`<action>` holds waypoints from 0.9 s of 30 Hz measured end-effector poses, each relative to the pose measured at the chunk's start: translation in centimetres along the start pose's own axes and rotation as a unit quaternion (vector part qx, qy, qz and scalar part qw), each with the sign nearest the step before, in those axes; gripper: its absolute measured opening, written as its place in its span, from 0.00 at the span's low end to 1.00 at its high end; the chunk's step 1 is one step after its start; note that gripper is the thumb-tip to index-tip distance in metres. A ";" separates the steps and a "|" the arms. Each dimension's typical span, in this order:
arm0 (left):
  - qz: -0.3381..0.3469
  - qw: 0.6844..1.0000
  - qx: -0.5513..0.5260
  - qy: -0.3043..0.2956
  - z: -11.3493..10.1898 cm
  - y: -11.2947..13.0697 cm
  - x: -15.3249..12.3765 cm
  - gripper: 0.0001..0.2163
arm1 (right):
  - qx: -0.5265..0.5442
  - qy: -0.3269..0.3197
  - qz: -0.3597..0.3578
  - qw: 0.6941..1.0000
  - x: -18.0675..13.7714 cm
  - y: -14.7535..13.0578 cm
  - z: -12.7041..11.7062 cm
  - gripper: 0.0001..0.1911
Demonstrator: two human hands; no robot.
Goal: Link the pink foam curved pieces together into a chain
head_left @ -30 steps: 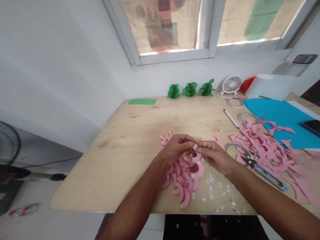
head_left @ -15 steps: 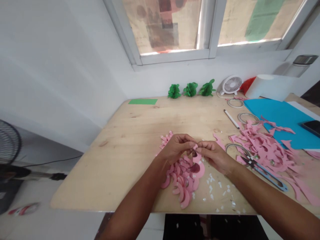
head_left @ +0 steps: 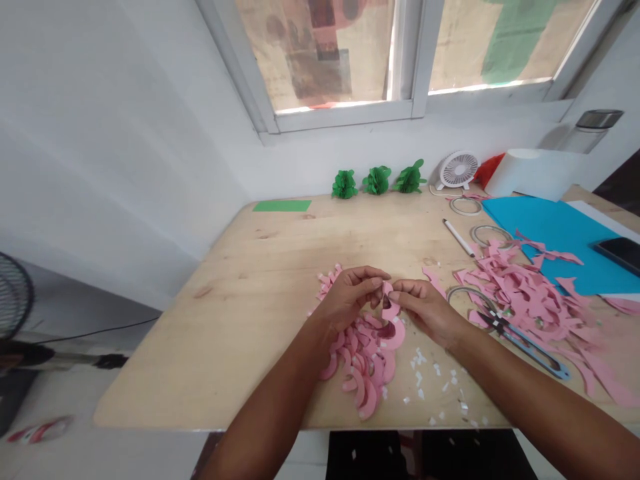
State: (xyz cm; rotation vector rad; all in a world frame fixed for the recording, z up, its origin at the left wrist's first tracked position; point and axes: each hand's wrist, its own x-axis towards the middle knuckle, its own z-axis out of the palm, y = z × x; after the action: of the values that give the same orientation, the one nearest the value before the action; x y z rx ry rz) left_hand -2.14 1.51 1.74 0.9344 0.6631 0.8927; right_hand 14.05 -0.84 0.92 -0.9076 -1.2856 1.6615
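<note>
pinching 1 pink petal [head_left: 389, 308], both hands [head_left: 350, 297] mid-table [head_left: 240, 320], edges well apart.

- A home craft corner is showing here: a wooden table [head_left: 240, 320] is sitting under a window [head_left: 400, 53].
- Pink paper cut-outs [head_left: 367, 373], scissors [head_left: 505, 327], blue paper [head_left: 550, 233] and green paper ornaments [head_left: 377, 180] are lying across it.
- A small desk fan [head_left: 457, 170] is standing by the white wall.

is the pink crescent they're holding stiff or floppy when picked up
Probably light and bendy: the pink crescent looks like a thin paper cutout, pinched by the left hand and right hand. Likely creases easily; unlikely to roll, since the pile lies flat.
</note>
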 end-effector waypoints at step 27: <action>0.033 0.992 0.118 0.030 0.7 -0.8 0.2 0.11 | -0.086 0.176 -0.050 0.979 0.5 0.1 -0.6 0.13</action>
State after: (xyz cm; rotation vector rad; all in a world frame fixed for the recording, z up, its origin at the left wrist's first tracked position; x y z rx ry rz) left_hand -1.19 1.21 1.28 1.1501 0.8061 0.9166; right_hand 14.35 -0.20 0.69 -1.1616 -1.2178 1.2572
